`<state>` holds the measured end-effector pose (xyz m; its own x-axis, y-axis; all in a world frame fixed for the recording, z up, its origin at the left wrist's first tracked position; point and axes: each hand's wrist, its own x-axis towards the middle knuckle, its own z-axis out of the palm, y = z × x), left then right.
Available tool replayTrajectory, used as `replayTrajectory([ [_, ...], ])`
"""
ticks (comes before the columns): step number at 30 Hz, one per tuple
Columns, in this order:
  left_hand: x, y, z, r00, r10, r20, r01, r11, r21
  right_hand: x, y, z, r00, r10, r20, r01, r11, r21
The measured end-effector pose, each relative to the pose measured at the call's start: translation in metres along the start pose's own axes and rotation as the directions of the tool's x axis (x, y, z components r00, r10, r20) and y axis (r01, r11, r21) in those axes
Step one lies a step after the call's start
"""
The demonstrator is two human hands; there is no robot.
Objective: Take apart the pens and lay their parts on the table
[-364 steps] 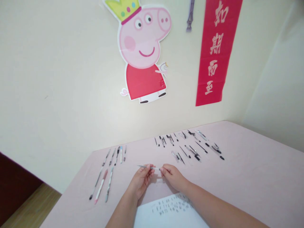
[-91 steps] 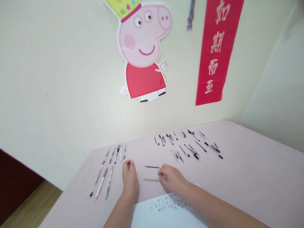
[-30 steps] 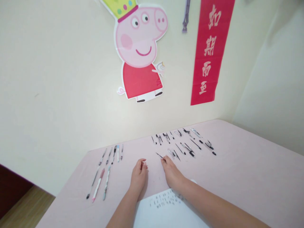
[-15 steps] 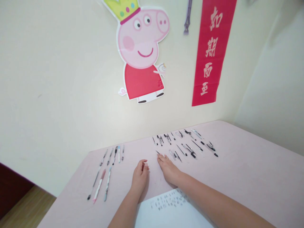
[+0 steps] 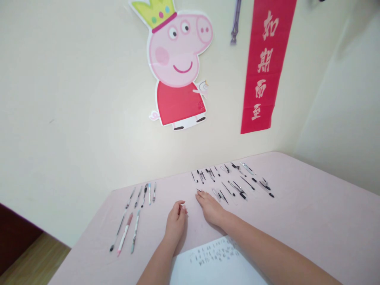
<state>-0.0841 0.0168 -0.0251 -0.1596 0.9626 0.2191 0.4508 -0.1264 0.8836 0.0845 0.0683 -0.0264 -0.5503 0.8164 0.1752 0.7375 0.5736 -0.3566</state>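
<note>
Pale wall stands behind a table with light pink cloth, where whole pens lie at the left, among them a pink and white pen, and black and clear pen parts lie farther to the right. Three seconds ago, the right hand held a thin, dark pen refill level above the table; now this hand is flat, fingers nearly straight and close together, over the refill, just beside the pen parts. Only one short end comes out past the fingertips, pointing to the far left; its long axis seems to run slantwise from there, under the hand. Whether the fingers grip it, I cannot tell. The left hand is narrow, with curled fingers, near white paper with handwriting; its inside is hidden.
</note>
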Motion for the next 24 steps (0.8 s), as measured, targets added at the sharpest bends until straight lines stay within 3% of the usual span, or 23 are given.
replayTrajectory([
  [9, 0.001, -0.004, 0.001, 1.000, -0.007, 0.018, 0.007, 1.000, -0.003, -0.009, -0.012, -0.008, 0.996, 0.041, -0.084, -0.049, 0.993, -0.103],
  [14, 0.001, -0.002, 0.000, 1.000, -0.009, 0.023, 0.009, 1.000, -0.014, -0.005, -0.018, -0.020, 0.975, 0.157, -0.160, -0.190, 0.957, -0.221],
  [24, 0.002, -0.003, 0.000, 1.000, -0.010, 0.013, 0.010, 1.000, -0.014, 0.008, -0.018, -0.012, 0.962, 0.270, -0.032, -0.265, 0.907, -0.328],
])
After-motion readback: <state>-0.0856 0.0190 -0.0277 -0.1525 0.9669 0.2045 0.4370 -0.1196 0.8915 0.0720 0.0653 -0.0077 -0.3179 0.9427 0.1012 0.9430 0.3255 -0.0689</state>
